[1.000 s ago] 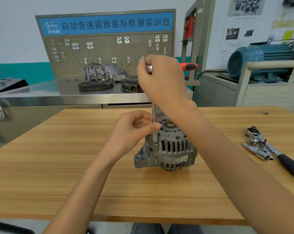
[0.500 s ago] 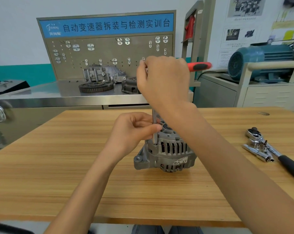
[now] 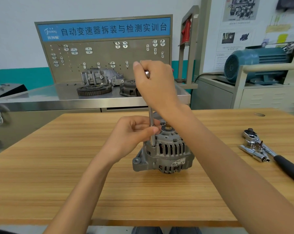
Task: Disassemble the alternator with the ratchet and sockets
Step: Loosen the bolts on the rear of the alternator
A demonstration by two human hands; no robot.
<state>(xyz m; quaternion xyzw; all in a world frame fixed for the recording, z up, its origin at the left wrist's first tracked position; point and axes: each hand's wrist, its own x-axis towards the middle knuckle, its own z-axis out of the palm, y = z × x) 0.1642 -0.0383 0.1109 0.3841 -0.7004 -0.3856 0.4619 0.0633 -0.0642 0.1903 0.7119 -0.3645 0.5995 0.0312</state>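
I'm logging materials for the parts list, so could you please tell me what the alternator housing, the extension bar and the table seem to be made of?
Alternator housing: looks like cast aluminium, matt grey and slightly rough, with moulded ribs and vent slots.
Extension bar: probably chromed steel; thin, bright and mirror-like.
Table: wood or a wood-look laminate, with light striped grain and a smooth satin surface; which one I cannot tell.

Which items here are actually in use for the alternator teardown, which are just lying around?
In use:
alternator
extension bar, left hand pinching it
ratchet head, gripped by right hand

Lying about:
spare ratchet and loose sockets
gear ring and housing on rear bench
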